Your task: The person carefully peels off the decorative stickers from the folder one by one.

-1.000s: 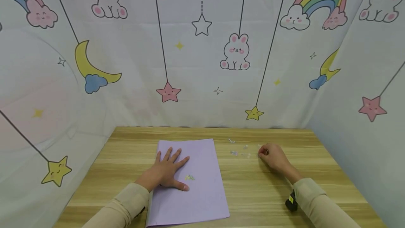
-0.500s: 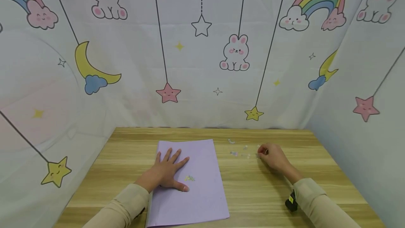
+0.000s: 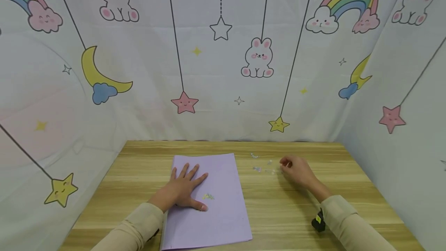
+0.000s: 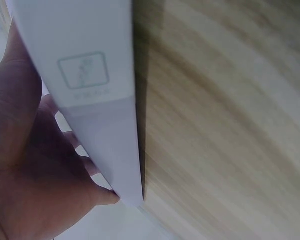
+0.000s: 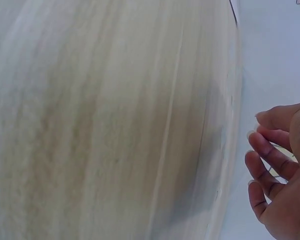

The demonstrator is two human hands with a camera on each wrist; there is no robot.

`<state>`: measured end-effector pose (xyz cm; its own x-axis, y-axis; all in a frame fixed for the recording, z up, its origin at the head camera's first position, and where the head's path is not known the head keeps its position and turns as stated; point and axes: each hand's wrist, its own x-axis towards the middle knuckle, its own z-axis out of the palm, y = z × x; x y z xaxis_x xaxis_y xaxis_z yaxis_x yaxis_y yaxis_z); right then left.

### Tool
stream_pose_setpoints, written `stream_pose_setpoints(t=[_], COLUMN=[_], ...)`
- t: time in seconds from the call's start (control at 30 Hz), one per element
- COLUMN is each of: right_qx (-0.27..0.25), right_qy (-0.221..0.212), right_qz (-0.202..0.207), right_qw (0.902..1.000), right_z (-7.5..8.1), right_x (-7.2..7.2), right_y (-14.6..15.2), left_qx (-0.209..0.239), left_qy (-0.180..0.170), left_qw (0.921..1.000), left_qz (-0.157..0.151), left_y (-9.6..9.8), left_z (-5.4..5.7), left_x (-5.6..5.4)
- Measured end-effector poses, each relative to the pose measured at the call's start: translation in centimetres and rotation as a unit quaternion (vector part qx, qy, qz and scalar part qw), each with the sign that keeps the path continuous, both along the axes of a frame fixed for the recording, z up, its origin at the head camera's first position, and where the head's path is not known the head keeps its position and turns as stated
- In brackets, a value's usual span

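My left hand [image 3: 182,189] presses flat on a light purple folder [image 3: 223,220], fingers spread. In the left wrist view the folder's spine [image 4: 105,125] shows a printed frame, with my left hand [image 4: 45,180] beside it. Small yellow-green pieces [image 3: 208,196] lie on the cover near the thumb. My right hand [image 3: 296,169] is just over the table, thumb and forefinger brought together on a tiny pale, clear piece that barely shows. Its other fingers curl loosely in the right wrist view, where the hand [image 5: 280,170] is at the right edge.
Left of the right hand, several small pale, shiny pieces [image 3: 257,169] lie on the wooden table [image 3: 296,220]. A short curved row of tiny bits [image 3: 254,155] is farther back. A printed cloth [image 3: 216,123] hangs behind the table.
My right hand has shifted slightly left and its fingertips have come up a little from the table. The left hand has stayed on the folder.
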<state>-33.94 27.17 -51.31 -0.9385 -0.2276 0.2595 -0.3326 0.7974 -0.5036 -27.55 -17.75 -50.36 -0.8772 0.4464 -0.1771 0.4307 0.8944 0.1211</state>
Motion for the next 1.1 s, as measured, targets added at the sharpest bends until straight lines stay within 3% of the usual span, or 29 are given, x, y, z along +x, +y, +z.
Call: stream_pose_setpoints(t=[0.5,1.1], right_qx=[0.009,0.063], right_qy=[0.023,0.039], right_qz=[0.023,0.056], right_qw=[0.9994,0.9957], right_z=[0.5,0.9], right_x=[0.6,1.4], right_y=[-1.3,-3.4], left_qx=[0.001,0.004], left_qy=[0.0,0.001], left_qw=[1.0,1.0], left_qz=[-0.003,-0.004], left_y=[-0.1,-0.2], left_z=[-0.1,0.0], left_x=[0.0,0.1])
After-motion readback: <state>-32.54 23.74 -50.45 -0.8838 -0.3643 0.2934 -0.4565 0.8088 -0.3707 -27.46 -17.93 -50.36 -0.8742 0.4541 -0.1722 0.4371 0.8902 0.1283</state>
